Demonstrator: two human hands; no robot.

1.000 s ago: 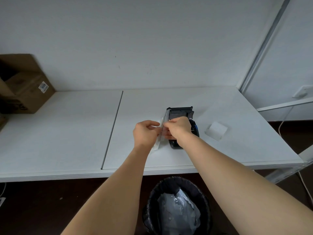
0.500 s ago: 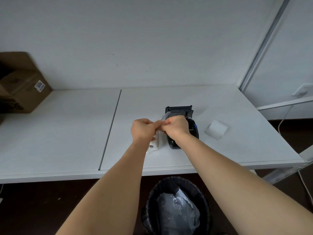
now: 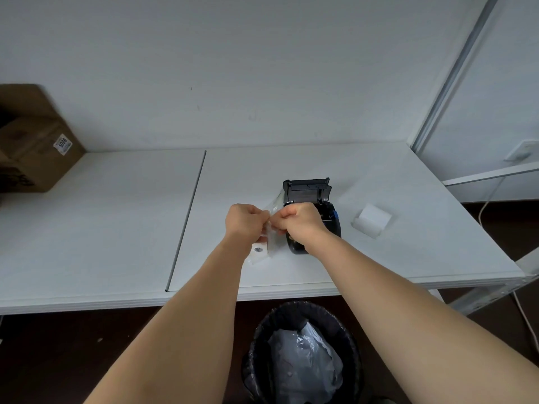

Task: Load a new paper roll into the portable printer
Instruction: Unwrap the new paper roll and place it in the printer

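At centre frame, the left hand (image 3: 245, 218) and right hand (image 3: 300, 218) each keep a pinching grip on the clear wrapper (image 3: 272, 228). They have drawn closer together, and the new paper roll (image 3: 259, 249) now hangs lower in the wrapper, just above the bench (image 3: 116, 228). Unwrapping looks under way; the open printer (image 3: 309, 193) waits behind.

Wrapped roll (image 3: 259, 251) lower, below hands (image 3: 272, 221)

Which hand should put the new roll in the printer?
Probably the right hand: it sits directly over the open printer. The left hand is farther away; both pinch the roll's clear wrapper.
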